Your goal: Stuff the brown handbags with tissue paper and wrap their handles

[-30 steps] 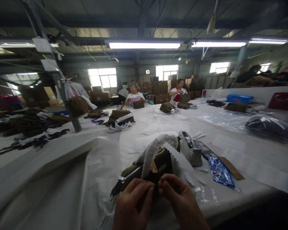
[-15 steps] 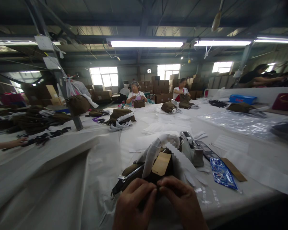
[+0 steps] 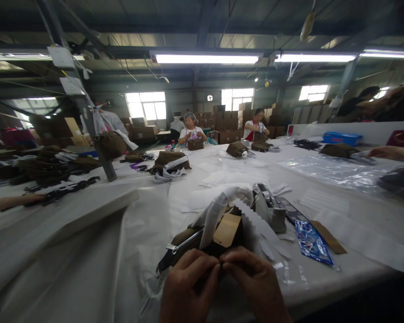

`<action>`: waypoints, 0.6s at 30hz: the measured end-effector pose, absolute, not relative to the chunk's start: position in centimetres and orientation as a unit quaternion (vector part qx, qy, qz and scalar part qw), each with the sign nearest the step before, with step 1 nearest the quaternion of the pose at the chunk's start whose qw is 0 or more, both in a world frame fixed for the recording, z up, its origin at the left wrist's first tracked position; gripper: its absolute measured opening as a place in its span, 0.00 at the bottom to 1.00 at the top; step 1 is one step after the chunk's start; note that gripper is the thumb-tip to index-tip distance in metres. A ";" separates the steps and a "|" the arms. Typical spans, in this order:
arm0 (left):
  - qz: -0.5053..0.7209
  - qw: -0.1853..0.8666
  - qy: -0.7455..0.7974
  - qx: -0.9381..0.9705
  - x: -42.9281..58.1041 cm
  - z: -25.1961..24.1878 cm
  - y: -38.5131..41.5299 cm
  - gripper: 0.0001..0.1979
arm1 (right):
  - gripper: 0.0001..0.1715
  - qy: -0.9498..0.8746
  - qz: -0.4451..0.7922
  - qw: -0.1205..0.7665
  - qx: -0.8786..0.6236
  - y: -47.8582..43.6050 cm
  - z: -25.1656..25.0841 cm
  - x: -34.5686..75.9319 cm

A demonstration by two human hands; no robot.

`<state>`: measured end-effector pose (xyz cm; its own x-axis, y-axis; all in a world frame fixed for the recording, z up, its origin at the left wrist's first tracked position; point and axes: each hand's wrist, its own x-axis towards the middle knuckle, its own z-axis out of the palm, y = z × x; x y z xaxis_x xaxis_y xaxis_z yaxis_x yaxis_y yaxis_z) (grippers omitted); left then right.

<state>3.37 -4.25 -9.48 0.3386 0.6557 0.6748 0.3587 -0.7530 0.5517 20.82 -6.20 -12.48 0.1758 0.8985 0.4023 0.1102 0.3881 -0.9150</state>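
Note:
A dark olive bag (image 3: 185,234) with a silver zipper lies at the table's near edge, its handle wrapped in white material. A tan tag (image 3: 227,229) rests on the bag. Just below the tag, my left hand (image 3: 190,282) and my right hand (image 3: 254,280) meet fingertip to fingertip. Both are pinched closed at the bag's near side. Whatever lies between the fingertips is too small and dark to make out. White scalloped paper (image 3: 256,220) sticks out at the bag's right.
Right of the bag are a grey metal tool (image 3: 275,215), a blue printed packet (image 3: 312,242) and a brown card (image 3: 329,237). More bags (image 3: 170,162) sit farther back. A post (image 3: 104,157) stands at left. Other people's hands reach in at left (image 3: 33,198) and right (image 3: 393,153).
My hands have barely moved. Another person's hand has come in at the right beside a bag, and the hand at the left has reached slightly farther right.

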 end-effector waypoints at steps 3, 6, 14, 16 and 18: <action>0.482 0.168 0.313 0.801 3.4 -9.9 -4.3 0.07 | 0.03 -0.566 0.315 0.622 -0.441 -6.2 -12.4 20.7; 0.482 0.164 0.308 0.804 3.4 -10.4 -4.3 0.06 | 0.05 -0.597 0.281 0.613 -0.434 -6.3 -11.5 20.6; 0.485 0.157 0.305 0.805 3.2 -9.8 -4.2 0.05 | 0.06 -0.613 0.234 0.622 -0.427 -6.7 -10.4 20.7; 0.476 0.157 0.310 0.808 3.2 -9.7 -4.1 0.05 | 0.05 -0.604 0.245 0.622 -0.434 -6.6 -10.9 20.7; 0.466 0.152 0.309 0.815 3.2 -9.7 -4.1 0.05 | 0.05 -0.600 0.254 0.622 -0.434 -6.5 -11.2 20.7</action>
<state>3.21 -4.11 -9.74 0.3745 0.6454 0.6658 0.3618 -0.7628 0.5359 20.66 -6.55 -11.16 0.1519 0.8369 0.5259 0.2051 0.4938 -0.8450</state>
